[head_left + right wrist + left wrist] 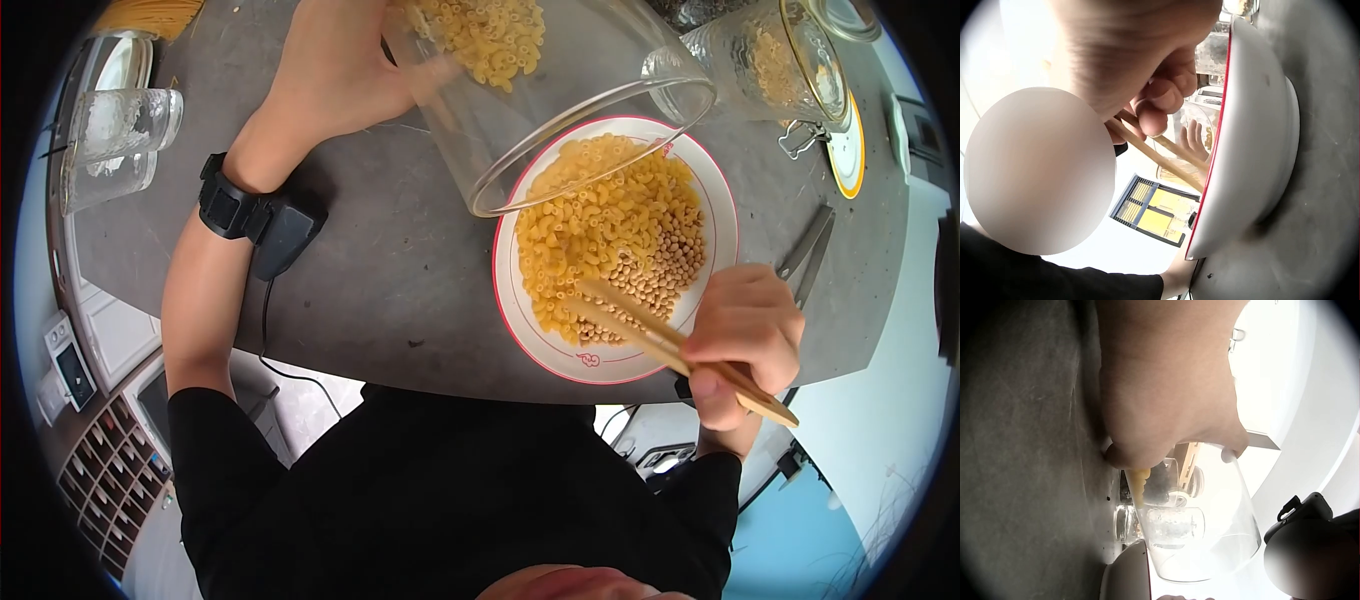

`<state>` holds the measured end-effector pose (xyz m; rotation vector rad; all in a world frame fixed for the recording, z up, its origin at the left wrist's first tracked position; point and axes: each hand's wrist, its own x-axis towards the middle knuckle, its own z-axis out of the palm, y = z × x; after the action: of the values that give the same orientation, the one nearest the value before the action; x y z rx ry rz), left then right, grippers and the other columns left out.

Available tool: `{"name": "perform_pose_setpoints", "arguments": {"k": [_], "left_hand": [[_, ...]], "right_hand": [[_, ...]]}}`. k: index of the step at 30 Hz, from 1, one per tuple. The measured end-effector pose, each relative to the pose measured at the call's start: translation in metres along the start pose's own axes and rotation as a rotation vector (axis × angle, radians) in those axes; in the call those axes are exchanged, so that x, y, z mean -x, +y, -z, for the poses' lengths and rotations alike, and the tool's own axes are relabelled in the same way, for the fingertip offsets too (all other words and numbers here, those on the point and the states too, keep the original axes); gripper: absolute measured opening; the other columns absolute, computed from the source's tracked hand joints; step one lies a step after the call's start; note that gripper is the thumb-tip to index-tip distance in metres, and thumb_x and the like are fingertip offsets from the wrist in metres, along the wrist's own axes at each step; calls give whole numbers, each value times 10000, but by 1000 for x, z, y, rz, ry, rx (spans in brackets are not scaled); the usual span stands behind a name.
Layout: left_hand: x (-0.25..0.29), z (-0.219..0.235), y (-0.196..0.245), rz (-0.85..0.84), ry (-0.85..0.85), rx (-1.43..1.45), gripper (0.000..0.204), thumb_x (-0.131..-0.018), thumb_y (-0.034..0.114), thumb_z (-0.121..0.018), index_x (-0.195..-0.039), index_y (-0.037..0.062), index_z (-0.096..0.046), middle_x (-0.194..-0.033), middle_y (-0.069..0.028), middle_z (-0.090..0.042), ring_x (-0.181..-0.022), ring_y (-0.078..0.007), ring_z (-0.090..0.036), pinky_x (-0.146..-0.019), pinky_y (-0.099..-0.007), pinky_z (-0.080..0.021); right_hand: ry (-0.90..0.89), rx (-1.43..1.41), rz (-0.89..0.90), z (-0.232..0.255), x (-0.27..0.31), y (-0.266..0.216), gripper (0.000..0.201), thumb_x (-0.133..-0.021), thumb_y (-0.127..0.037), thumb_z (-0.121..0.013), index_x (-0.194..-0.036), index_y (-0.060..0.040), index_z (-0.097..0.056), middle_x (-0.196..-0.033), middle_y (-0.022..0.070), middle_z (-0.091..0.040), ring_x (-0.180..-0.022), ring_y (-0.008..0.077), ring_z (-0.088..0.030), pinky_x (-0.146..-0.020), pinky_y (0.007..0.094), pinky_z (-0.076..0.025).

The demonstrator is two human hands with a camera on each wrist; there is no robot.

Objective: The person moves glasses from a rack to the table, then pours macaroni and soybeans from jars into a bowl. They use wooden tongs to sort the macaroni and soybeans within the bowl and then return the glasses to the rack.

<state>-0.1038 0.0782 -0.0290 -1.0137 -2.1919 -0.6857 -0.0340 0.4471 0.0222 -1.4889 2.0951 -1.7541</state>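
The left hand (pixel 345 75) grips a large clear glass jar (pixel 590 120), tilted with its mouth over a white red-rimmed bowl (pixel 515 330). Macaroni (pixel 490 40) lies in the jar's lower side, toward its base. In the bowl, more macaroni (pixel 570 235) lies beside pale round beans (pixel 660 275). The right hand (pixel 745 335) holds wooden tongs (pixel 650 335), whose tips are at the food near the bowl's front. In the left wrist view the fingers wrap the jar (pixel 1210 544); in the right wrist view the bowl's side (pixel 1241 144) hides the tong tips.
At the back right are a glass jar with crumbs (pixel 775 65) and a yellow-rimmed plate (pixel 847 150). Scissors (pixel 808 255) lie right of the bowl. Glass cups (pixel 120 130) stand at the far left, with spaghetti (pixel 160 15) behind them. A cable (pixel 268 330) hangs from the left wrist.
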Motion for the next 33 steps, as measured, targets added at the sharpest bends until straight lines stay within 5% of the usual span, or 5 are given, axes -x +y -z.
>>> {"name": "perform_pose_setpoints", "arguments": {"k": [5, 14, 16, 20, 33], "left_hand": [[0, -1, -1, 1, 4, 17, 807, -794, 285, -838, -1466, 85, -438, -1516, -230, -453, -1423, -427, -417, -1171, -539, -332], [1, -1, 0, 29, 1, 27, 805, -795, 287, -837, -1467, 83, -442, -1520, -227, -447, -1421, -422, -420, -1168, -531, -338], [2, 0, 0, 25, 7, 23, 803, -797, 289, -836, -1466, 83, -442, -1519, -226, -448, -1420, -423, -421, -1167, -532, -339], [1, -1, 0, 20, 0, 11, 800, -805, 305, -833, -1466, 82, -441, -1518, -230, -448, -1417, -424, -423, -1166, -531, -338], [-1, -1, 2, 8, 8, 34, 800, -789, 251, -843, -1458, 78, -441, -1521, -231, -444, -1420, -421, -422, -1169, -527, -337]], "right_hand": [[-141, -41, -66, -2, -3, 3, 145, -770, -51, -629, -902, -32, -684, -575, 19, -595, -414, 168, -530, -399, 305, -362], [50, 251, -74, 5, 9, 1, 240, -900, -210, -701, -987, 0, -623, -663, 67, -673, -487, 177, -602, -465, 296, -446], [160, 291, -380, 3, 14, -8, 279, -931, -240, -672, -1009, 22, -615, -669, 87, -669, -518, 160, -613, -495, 279, -450], [259, 165, -452, 4, 10, -4, 451, -997, -412, -596, -1059, 35, -610, -674, 95, -661, -576, 120, -621, -542, 266, -457], [412, -24, -702, 30, 9, 13, 595, -1051, -494, -493, -1149, 63, -680, -650, 13, -583, -518, 59, -448, -470, 214, -294]]}}
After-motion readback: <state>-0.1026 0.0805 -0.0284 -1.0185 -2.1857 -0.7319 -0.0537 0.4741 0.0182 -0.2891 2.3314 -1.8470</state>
